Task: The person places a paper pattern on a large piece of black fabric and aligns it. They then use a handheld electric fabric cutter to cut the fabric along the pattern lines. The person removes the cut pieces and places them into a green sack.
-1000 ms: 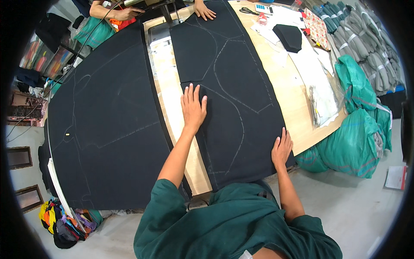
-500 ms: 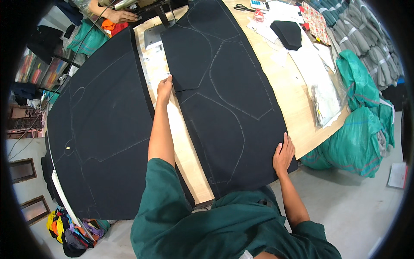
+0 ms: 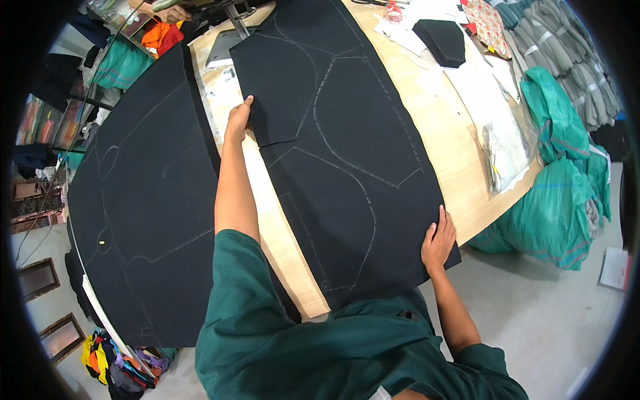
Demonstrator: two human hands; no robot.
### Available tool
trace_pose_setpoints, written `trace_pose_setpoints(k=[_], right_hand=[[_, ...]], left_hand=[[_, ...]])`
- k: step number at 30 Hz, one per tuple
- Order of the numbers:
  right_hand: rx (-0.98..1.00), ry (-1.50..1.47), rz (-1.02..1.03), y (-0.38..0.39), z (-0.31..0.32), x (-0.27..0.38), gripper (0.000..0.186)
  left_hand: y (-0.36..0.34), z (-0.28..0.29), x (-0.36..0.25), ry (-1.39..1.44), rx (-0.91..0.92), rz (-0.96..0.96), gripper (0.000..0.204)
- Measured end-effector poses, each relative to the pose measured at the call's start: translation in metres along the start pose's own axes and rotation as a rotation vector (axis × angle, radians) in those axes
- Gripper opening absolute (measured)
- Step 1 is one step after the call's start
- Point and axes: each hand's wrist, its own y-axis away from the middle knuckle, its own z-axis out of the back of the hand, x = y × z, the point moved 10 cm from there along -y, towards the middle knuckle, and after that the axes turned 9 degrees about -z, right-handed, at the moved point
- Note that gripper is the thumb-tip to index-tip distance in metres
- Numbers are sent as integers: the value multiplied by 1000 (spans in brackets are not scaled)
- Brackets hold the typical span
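A black fabric panel (image 3: 393, 220) with chalked pattern lines lies on the wooden table, with a short slit running in from its left edge. My left hand (image 3: 238, 121) is closed on that left edge just above the slit, its thumb pointing away from me; the fingers under it are partly hidden. My right hand (image 3: 438, 241) rests on the panel's near right edge, fingers stretched and slightly apart. Left of a bare wood strip (image 3: 283, 223) spreads another chalk-marked black fabric piece (image 3: 153, 193). A cutting machine's flat metal base (image 3: 223, 50) stands at the far end of the strip.
Another person's hand (image 3: 172, 13) is at the far left by the machine. To the right lie white papers (image 3: 460, 83), a dark flat cut piece (image 3: 441, 43) and a clear plastic packet (image 3: 503, 160). Green sacks (image 3: 553, 207) and grey fabric bundles (image 3: 567, 57) stand beside the table.
My left hand has shifted slightly farther away and left, along with the panel's left edge. The slit looks a little wider. My right hand stays almost where it was.
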Motion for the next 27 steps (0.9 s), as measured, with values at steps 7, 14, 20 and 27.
trace_pose_setpoints(k=[7, 14, 20, 27], right_hand=[[15, -2, -26, 0, 3, 0, 60], [23, -7, -17, -4, -4, 1, 60], [15, -6, -24, -2, -2, -1, 60], [17, -22, -30, -2, -2, 0, 60]], left_hand=[[10, -10, -51, -370, -304, -355, 65], [13, -41, -79, -763, -292, -841, 56], [7, -57, -67, -864, -253, -780, 62], [10, -59, -68, -911, -278, -739, 63]])
